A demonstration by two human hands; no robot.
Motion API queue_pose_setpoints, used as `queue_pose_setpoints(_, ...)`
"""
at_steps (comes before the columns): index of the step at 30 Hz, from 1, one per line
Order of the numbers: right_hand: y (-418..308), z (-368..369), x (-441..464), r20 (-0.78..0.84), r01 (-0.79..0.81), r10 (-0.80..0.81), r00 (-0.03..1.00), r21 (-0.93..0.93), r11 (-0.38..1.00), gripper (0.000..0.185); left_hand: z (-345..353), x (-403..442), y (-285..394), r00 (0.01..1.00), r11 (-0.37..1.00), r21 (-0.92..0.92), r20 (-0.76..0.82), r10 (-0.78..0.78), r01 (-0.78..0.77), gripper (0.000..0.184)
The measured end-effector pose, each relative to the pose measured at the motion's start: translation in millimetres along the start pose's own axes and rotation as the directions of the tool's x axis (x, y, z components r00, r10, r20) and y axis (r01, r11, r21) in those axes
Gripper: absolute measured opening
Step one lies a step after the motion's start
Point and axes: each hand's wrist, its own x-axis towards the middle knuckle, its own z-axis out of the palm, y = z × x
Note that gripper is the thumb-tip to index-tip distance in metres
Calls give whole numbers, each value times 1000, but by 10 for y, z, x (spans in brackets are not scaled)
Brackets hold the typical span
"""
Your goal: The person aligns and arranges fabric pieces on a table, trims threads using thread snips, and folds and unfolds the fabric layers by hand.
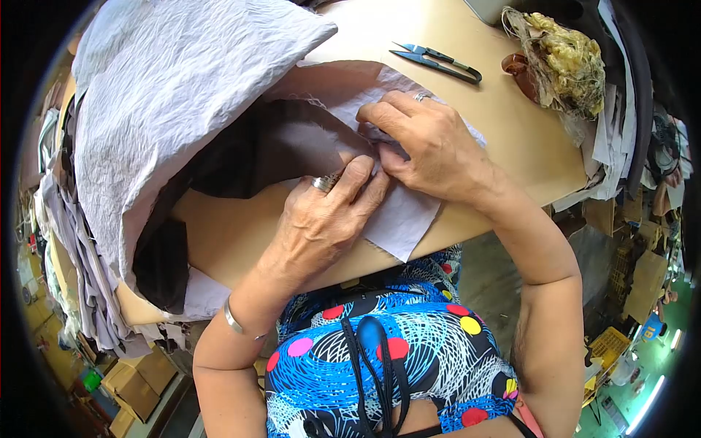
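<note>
My left hand (321, 215), with a ring and a bracelet, has its fingers pressed together on the edge of a dark brown cloth (307, 142) near the middle of the table. Just right of it, my right hand (431, 142) pinches the pale lilac cloth (401, 219) where it meets the dark one. Both hands nearly touch. A large crinkled pale grey fabric (175, 95) arches over the dark cloth at the left. Its folds hide part of the dark lining.
Thread snips (438, 62) lie on the wooden table (511, 124) beyond my right hand. A tangle of yellowish threads (562, 62) sits by a brown object (517, 67) at the right. Hanging cloth strips (617, 131) line the right edge; cardboard boxes (139, 383) stand at lower left.
</note>
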Motion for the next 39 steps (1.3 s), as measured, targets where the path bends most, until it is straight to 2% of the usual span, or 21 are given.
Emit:
queue_pose_setpoints(2, 1, 13, 10, -18, 9, -10, 1000, -44, 999, 29, -40, 16, 31, 999, 999, -19, 42, -28, 29, 41)
queue_pose_setpoints(7, 5, 69, 33, -59, 8, -17, 998, -151, 988, 25, -30, 17, 34, 1000, 1000, -2, 26, 14, -13, 37)
queue_pose_setpoints(10, 64, 52, 60, -157, -22, 17, 987, -26, 999, 20, -32, 10, 35, 999, 1000, 4, 46, 13, -13, 35)
queue_pose_setpoints(13, 189, -119, 94, -199, -126, 99, 975, -130, 983, 17, 10, -17, 11, 1000, 1000, -11, 1, 18, -18, 37)
queue_pose_setpoints(16, 385, -213, 147, -223, -168, 67, 972, -472, 865, 34, 38, -36, 3, 1000, 999, -35, -15, 12, -12, 39)
queue_pose_setpoints(17, 347, -240, 145, -157, -276, 228, 961, -459, 845, 31, 40, -31, 6, 1000, 999, -44, -11, 8, -8, 41)
queue_pose_setpoints(20, 430, -260, 150, -107, -322, 304, 947, -347, 881, 30, 41, -7, 18, 1000, 999, -19, 1, -26, 26, 45)
queue_pose_setpoints(23, 507, -261, 107, -112, -255, 230, 967, -346, 903, 28, 43, 15, 53, 994, 996, -14, 65, -88, 89, 47)
queue_pose_setpoints(26, 201, -344, 57, -184, -138, 96, 978, -231, 963, 22, 54, 7, 60, 992, 994, -32, 69, -106, 109, 47)
queue_pose_setpoints(29, -113, -303, -84, -83, -118, 109, 991, -110, 987, 21, 69, 16, 67, 993, 994, 22, 46, -110, 110, 47)
queue_pose_setpoints(32, -244, -252, -150, 40, -186, 199, 979, -207, 960, 16, 46, 47, 108, 983, 987, -3, 96, -158, 159, 47)
queue_pose_setpoints(36, -233, -188, -168, 22, -135, 147, 989, -291, 947, 12, 68, 34, 90, 987, 989, -14, 69, -144, 145, 46)
queue_pose_setpoints(39, -231, -156, -123, 36, -131, 145, 989, -256, 958, 12, 70, 30, 91, 987, 989, -25, 77, -141, 143, 46)
